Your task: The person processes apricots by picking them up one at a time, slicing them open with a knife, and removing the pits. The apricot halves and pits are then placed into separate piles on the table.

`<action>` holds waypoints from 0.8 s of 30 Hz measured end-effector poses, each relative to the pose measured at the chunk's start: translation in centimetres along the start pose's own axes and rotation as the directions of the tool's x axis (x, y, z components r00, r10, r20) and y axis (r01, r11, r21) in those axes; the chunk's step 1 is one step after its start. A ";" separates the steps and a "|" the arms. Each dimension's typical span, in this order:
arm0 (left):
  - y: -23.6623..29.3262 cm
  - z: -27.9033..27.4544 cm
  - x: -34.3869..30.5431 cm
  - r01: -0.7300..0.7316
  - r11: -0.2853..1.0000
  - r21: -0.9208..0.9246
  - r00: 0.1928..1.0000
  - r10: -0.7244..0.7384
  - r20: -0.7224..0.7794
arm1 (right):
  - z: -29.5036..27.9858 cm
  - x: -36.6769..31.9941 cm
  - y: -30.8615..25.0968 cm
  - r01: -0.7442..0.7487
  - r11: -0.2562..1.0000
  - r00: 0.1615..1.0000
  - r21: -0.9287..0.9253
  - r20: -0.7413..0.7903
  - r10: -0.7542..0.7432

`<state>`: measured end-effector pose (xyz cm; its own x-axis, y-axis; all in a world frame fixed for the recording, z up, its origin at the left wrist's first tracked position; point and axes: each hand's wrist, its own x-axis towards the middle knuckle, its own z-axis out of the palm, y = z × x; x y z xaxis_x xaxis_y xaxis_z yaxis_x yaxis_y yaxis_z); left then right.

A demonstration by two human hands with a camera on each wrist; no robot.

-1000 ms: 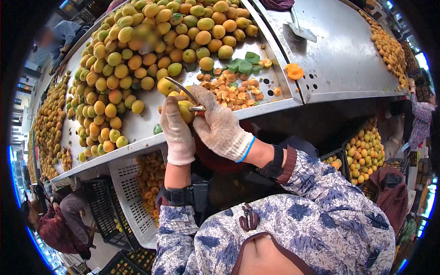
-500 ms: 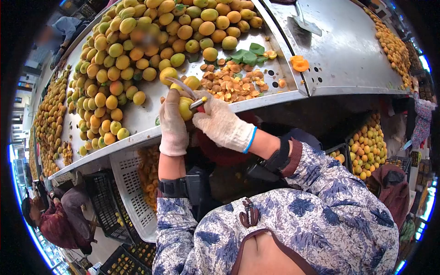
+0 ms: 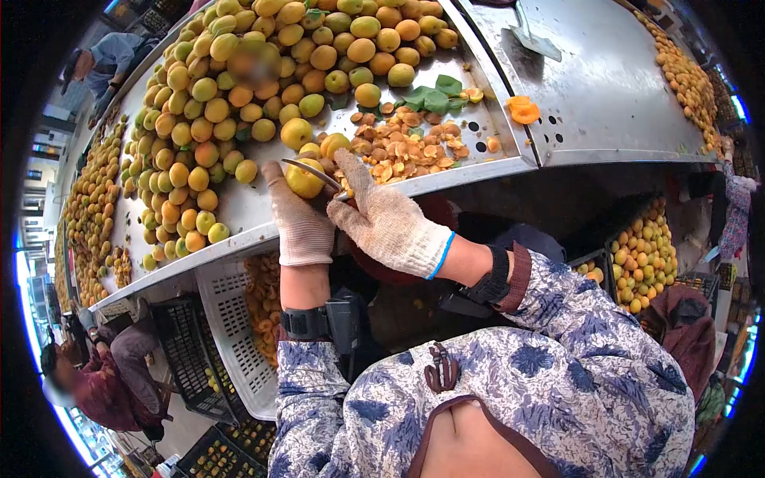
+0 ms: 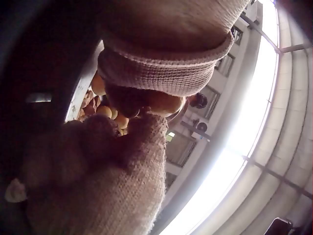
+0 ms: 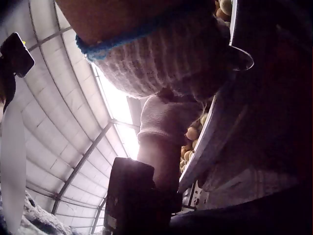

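My gloved left hand [image 3: 301, 219] grips a yellow apricot [image 3: 306, 182] over the table's front edge, its fingers around the fruit's left and lower side. A curved knife [image 3: 323, 173] lies with its blade across the apricot's upper right. My gloved right hand [image 3: 394, 223] holds the knife low, the handle mostly hidden by the fingers. Its index finger points up beside the fruit. Just beyond, two loose apricots [image 3: 296, 133] sit on the metal table [image 3: 255, 199]. In the left wrist view, the apricot [image 4: 166, 103] shows partly below the glove cuff.
A large apricot heap [image 3: 191, 119] covers the table's left and back. Brown-orange pieces [image 3: 406, 143] and green leaves [image 3: 434, 99] lie right of my hands. Opened apricot halves [image 3: 523, 110] rest at the table seam. A white crate [image 3: 223, 319] stands below, and a metal scoop [image 3: 535, 44] lies farther back.
The blade has swung from pointing up and away to lying flatter over the apricot. My right hand has moved slightly lower, its index finger now straighter. The left hand still holds the apricot.
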<state>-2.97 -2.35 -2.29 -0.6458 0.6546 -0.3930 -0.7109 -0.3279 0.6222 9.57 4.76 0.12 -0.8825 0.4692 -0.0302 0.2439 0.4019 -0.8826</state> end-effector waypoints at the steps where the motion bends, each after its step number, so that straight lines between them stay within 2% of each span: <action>1: 0.1 0.1 0.0 -0.045 0.998 0.039 0.998 0.046 -0.036 | -0.2 0.0 -0.2 -0.002 1.000 1.000 0.000 0.000 0.002; 2: 0.2 0.2 -0.1 -0.088 0.993 0.079 0.993 0.094 -0.071 | -0.4 -0.1 -0.6 -0.012 1.000 1.000 -0.015 0.019 0.013; 7: 0.3 0.6 -0.6 -0.124 0.987 0.105 0.989 0.131 -0.063 | 0.0 -0.1 -0.6 -0.009 0.992 1.000 -0.129 0.019 0.012; 9: 0.4 0.4 -0.6 -0.127 0.987 0.094 0.990 0.132 -0.052 | 0.4 -0.1 -0.3 0.070 0.984 0.996 -0.162 -0.035 -0.077; 12: 0.5 0.7 -1.1 -0.120 0.988 0.099 0.991 0.125 -0.040 | 0.1 0.0 -1.1 0.022 0.987 1.000 -0.158 0.020 -0.019; 14: 0.7 1.2 -1.7 -0.153 0.977 0.151 0.985 0.164 -0.062 | 0.9 0.2 -0.6 0.031 0.987 1.000 -0.161 0.011 -0.029; 16: 0.5 1.3 -1.7 -0.151 0.980 0.129 0.985 0.160 -0.063 | 1.3 0.3 -0.2 0.041 0.986 0.999 -0.165 0.005 -0.040; 18: 0.4 1.3 -2.0 -0.150 0.983 0.106 0.985 0.158 -0.067 | 1.4 0.4 -0.1 0.095 0.995 0.994 -0.009 -0.056 -0.096; 20: 0.5 1.7 -2.2 -0.156 0.987 0.037 0.984 0.152 0.095 | 1.0 1.5 0.5 0.099 0.995 0.994 0.029 -0.050 -0.097; 21: 0.6 1.4 -2.1 -0.155 0.987 0.037 0.984 0.151 0.097 | 0.7 1.9 0.8 0.099 0.993 0.994 0.066 -0.046 -0.096; 22: 0.8 1.1 -2.0 -0.339 0.886 0.318 0.939 0.297 0.174 | 0.1 2.1 0.2 0.100 0.994 0.994 0.035 -0.049 -0.098; 23: 1.1 0.8 -1.9 -0.498 0.672 0.548 0.867 0.404 0.291 | 0.2 2.1 0.3 0.100 0.994 0.994 0.033 -0.055 -0.098; 24: 1.4 0.4 -2.1 -0.526 0.646 0.553 0.850 0.395 0.348 | 0.4 2.0 0.4 0.147 0.989 0.984 -0.017 -0.097 -0.148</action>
<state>-2.48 -3.87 -0.31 -0.7330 0.6641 0.1472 0.0343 -0.1800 0.9831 7.71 5.59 -0.49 -0.8658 0.4786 0.1464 0.1183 0.4800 -0.8693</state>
